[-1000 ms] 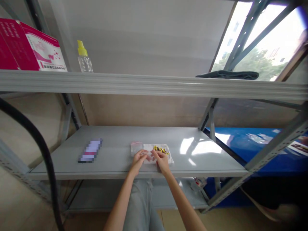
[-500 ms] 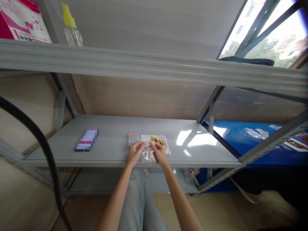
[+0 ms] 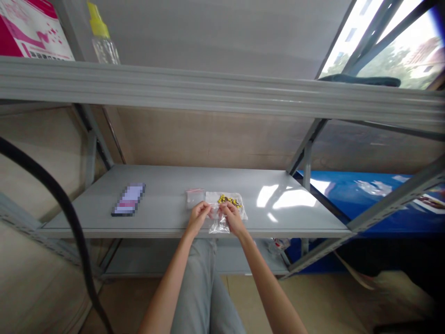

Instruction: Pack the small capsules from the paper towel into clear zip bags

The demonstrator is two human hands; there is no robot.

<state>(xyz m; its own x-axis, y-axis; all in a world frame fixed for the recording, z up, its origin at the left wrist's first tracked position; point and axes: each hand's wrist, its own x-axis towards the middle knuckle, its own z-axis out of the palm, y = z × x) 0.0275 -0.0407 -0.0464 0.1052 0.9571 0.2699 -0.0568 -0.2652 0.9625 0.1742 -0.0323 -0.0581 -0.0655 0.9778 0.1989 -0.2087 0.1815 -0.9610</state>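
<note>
My left hand (image 3: 199,217) and my right hand (image 3: 232,218) both pinch the top of a small clear plastic bag (image 3: 219,225), which hangs between them just above the front of the grey shelf (image 3: 163,208). Behind my right hand a white sheet (image 3: 239,204) lies on the shelf with several small yellow and black pieces (image 3: 228,201) on it. A little stack of clear bags with a pink strip (image 3: 193,195) lies behind my left hand.
A blurred phone-sized object (image 3: 128,199) lies on the shelf to the left. The upper shelf carries a pink box (image 3: 28,28), a spray bottle (image 3: 101,39) and a dark cloth (image 3: 361,80). A black cable (image 3: 52,195) hangs left; a blue surface (image 3: 365,195) lies right.
My hands have lifted a small clear bag off the shelf and drawn it toward the front edge. The camera has tilted down slightly.
</note>
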